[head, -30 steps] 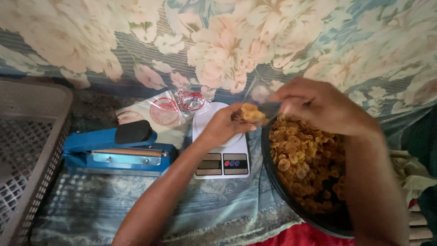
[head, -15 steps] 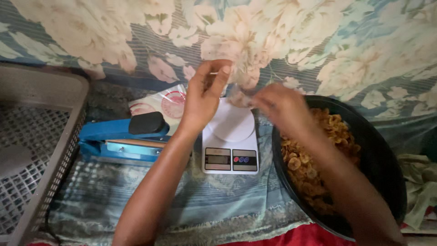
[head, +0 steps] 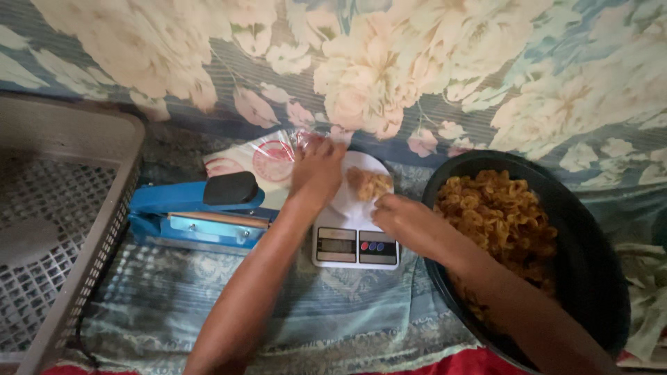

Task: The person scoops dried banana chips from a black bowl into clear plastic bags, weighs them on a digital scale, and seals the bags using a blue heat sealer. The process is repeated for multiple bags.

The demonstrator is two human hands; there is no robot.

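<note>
A small clear bag of orange-brown snacks [head: 370,183] lies on the round white plate of a kitchen scale [head: 356,244]. My left hand [head: 316,170] rests on the bag's left side, fingers spread over the plate's edge. My right hand [head: 406,221] pinches the bag's lower right corner. Just right of the scale stands a big black bowl [head: 590,236] full of the same curly fried snacks [head: 497,215].
A blue heat sealer with a black handle [head: 198,212] lies left of the scale. Clear printed bags [head: 260,161] lie behind it. A grey plastic mesh basket [head: 62,229] fills the left side. Flowered cloth covers the floor and the wall behind.
Both hands have come down from in front of the wall, where they held the bag up, and set it on the scale plate.
</note>
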